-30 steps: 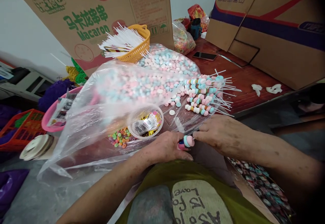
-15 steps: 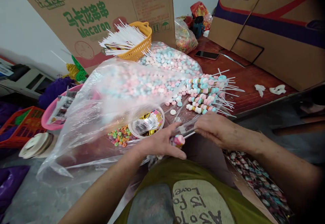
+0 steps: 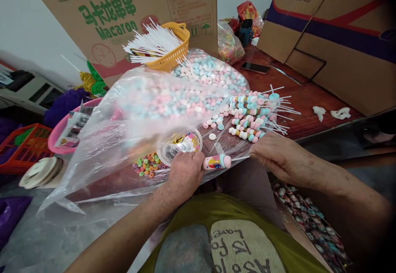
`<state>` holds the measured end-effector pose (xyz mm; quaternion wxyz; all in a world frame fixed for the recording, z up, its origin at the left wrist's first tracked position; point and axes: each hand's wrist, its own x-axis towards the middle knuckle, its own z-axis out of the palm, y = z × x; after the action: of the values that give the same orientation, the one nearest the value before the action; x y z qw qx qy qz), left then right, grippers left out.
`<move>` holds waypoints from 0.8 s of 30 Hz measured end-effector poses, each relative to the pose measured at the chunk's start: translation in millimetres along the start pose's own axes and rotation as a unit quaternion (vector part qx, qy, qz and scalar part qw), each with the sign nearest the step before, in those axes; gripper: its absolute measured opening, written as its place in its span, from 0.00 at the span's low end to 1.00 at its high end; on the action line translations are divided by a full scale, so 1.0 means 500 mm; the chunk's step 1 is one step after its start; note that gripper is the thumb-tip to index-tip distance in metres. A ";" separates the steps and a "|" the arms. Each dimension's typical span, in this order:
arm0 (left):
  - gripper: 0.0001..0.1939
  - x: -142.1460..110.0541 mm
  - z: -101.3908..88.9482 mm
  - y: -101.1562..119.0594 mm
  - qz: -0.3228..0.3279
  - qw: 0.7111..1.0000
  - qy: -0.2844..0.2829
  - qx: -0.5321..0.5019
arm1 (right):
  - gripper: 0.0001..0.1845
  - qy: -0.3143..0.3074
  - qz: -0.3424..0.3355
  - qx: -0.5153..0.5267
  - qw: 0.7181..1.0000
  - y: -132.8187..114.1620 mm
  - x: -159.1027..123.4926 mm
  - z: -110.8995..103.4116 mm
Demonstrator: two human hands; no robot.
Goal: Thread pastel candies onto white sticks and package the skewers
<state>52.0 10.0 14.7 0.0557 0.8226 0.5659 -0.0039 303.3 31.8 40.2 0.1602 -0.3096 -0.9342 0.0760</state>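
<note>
A candy skewer (image 3: pixel 218 162) lies sideways over the table's near edge. It has a printed, pink and yellow wrapper and a blue and a pink candy at its right end. My left hand (image 3: pixel 187 167) is closed round its left part, hiding that end. My right hand (image 3: pixel 276 155) pinches the white stick at the far right; its fingertips are partly hidden. Just beyond my left hand is a clear round tub (image 3: pixel 201 141) with printed wrappers inside. Beside the tub are small coloured ring candies (image 3: pixel 148 164). Finished-looking skewers (image 3: pixel 247 114) lie piled beyond my right hand.
A big clear bag of pastel candies (image 3: pixel 213 72) covers much of the table. Behind it are a yellow basket (image 3: pixel 173 56) of white sticks and a large carton (image 3: pixel 108 29). At right are a phone (image 3: pixel 255 67) and another carton (image 3: pixel 334 50). A pink basin (image 3: pixel 57 143) stands left.
My left hand has turned and closed round the skewer, which now lies level with its wrapper showing. My right hand has shifted slightly right, and the stick between the hands has come into sight.
</note>
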 end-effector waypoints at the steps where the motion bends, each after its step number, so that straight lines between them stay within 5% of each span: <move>1: 0.08 0.001 0.004 0.004 -0.002 1.000 0.004 0.011 | 0.15 0.006 0.001 0.007 1.000 -0.002 0.004 0.006; 10: 0.17 0.002 -0.012 -0.003 -0.020 0.980 -0.104 -0.170 | 0.13 -0.009 -0.030 -0.056 0.998 -0.019 0.021 -0.001; 17: 0.21 -0.006 -0.034 -0.044 0.032 0.881 -0.293 -0.370 | 0.13 -0.040 -0.082 0.006 0.996 -0.011 0.007 -0.024; 24: 0.18 0.011 -0.033 -0.026 0.020 0.856 -0.321 -0.404 | 0.12 -0.023 -0.101 0.015 0.995 -0.044 0.023 -0.013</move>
<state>40.9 21.4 29.4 0.5619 0.6918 0.4519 -0.0380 284.5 21.4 54.4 0.1506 -0.2097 -0.9627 0.0810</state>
